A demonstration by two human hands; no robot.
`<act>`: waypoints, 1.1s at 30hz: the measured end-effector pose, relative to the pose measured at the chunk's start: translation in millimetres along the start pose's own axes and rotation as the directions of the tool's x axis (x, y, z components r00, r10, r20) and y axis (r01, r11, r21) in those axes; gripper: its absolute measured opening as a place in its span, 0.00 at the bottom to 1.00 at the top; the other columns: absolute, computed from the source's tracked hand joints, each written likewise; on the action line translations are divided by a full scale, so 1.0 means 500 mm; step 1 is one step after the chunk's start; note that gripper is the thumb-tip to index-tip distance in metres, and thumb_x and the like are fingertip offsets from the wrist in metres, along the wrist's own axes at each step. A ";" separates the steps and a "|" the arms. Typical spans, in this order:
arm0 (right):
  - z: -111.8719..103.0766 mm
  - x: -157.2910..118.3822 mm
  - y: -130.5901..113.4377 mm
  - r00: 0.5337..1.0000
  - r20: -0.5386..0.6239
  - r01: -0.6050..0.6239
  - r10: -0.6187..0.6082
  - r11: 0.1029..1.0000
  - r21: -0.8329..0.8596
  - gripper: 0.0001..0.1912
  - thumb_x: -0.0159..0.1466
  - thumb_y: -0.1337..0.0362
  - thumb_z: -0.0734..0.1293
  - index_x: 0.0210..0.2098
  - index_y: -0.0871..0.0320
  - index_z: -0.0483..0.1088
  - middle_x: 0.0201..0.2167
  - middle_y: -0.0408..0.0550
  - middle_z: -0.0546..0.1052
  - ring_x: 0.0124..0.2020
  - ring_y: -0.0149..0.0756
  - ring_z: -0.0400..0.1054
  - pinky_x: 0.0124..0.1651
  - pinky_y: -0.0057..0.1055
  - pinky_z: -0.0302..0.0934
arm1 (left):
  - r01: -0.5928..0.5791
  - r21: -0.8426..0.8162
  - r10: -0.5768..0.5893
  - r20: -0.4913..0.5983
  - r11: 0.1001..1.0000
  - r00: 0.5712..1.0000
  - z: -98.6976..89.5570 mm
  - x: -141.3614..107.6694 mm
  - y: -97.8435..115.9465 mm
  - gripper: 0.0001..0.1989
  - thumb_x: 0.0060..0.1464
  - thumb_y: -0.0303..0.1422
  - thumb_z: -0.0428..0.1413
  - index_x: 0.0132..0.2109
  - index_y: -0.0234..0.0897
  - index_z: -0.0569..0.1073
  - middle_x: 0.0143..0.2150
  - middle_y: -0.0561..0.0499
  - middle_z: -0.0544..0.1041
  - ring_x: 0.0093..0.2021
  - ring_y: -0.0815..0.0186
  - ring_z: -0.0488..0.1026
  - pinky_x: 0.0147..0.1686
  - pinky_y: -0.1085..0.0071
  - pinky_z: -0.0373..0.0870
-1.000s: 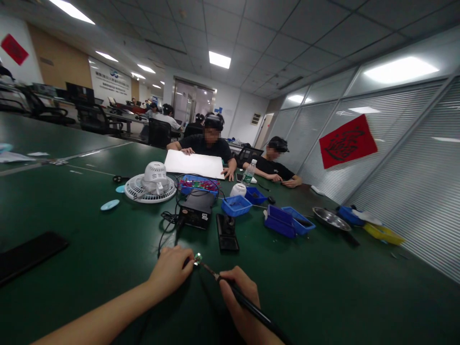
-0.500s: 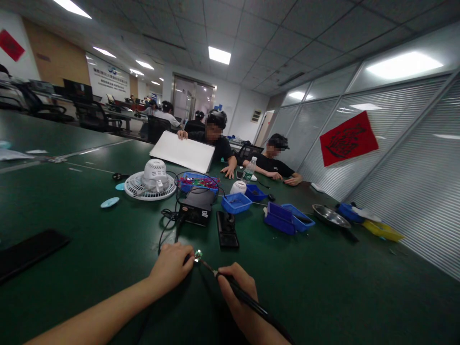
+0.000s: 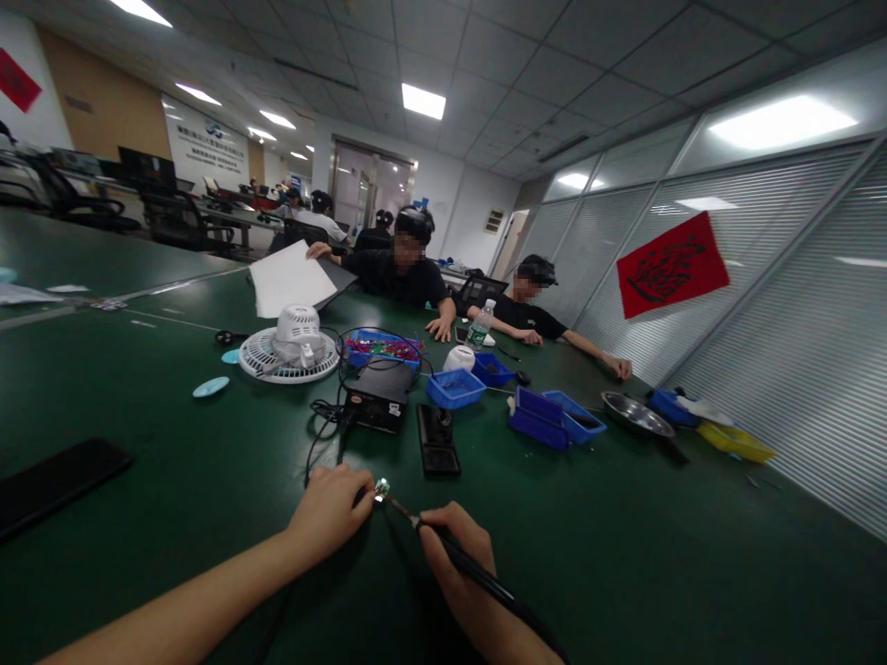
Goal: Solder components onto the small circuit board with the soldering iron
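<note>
My right hand is closed round the black handle of a soldering iron. The iron's tip touches or nearly touches a small green circuit board. At its left edge, my left hand pinches the board between thumb and fingers, low over the green table. Beyond my hands stands a black soldering station with a cable looping from it. To its right lies a black iron holder.
Behind are a white fan part, a blue bin of wired boards, several blue bins, a bottle and a metal bowl. A black phone lies left. Two people sit across the table.
My hands, the board and the iron hold nearly the same place. Across the table, one person has swung a white panel leftward; the other has stretched an arm right toward the metal bowl.
</note>
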State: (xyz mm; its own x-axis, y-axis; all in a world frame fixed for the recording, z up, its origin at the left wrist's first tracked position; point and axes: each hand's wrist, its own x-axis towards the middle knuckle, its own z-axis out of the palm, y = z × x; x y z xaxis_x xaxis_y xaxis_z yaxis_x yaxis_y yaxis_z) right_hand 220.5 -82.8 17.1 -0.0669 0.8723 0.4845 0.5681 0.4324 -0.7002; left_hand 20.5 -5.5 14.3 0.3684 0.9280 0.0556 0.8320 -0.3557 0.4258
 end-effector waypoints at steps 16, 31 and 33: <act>0.008 -0.006 0.012 1.000 -0.002 0.005 -0.005 1.000 -0.015 0.04 0.61 0.66 0.66 0.32 0.56 0.73 0.27 0.43 0.75 0.29 0.33 0.71 0.33 0.27 0.63 | -0.002 0.006 0.001 0.018 1.000 1.000 -0.004 0.000 0.004 0.12 0.58 0.34 0.46 0.35 0.42 0.74 0.36 0.51 0.77 0.41 0.61 0.71 0.41 0.65 0.56; 0.007 -0.002 0.004 1.000 0.000 0.011 -0.011 1.000 -0.004 0.04 0.60 0.67 0.65 0.31 0.57 0.73 0.26 0.43 0.74 0.28 0.33 0.70 0.32 0.27 0.62 | 0.007 0.002 -0.007 0.018 1.000 1.000 -0.003 0.001 0.003 0.12 0.58 0.35 0.46 0.35 0.42 0.74 0.35 0.51 0.77 0.40 0.62 0.71 0.42 0.66 0.56; 0.006 -0.003 0.006 1.000 0.003 0.016 -0.016 1.000 -0.008 0.04 0.60 0.68 0.65 0.32 0.57 0.73 0.26 0.43 0.74 0.28 0.33 0.69 0.32 0.27 0.62 | 0.003 0.000 -0.003 0.015 1.000 1.000 -0.003 0.001 0.003 0.12 0.58 0.35 0.46 0.35 0.42 0.74 0.35 0.51 0.76 0.40 0.62 0.71 0.42 0.66 0.56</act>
State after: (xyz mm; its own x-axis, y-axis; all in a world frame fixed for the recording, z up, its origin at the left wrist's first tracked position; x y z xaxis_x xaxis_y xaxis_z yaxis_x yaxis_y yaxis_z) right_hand 219.6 -82.0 12.9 -0.0788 0.8658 0.4942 0.5736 0.4448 -0.6878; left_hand 21.3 -5.4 16.3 0.3720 0.9273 0.0404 0.8329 -0.3527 0.4264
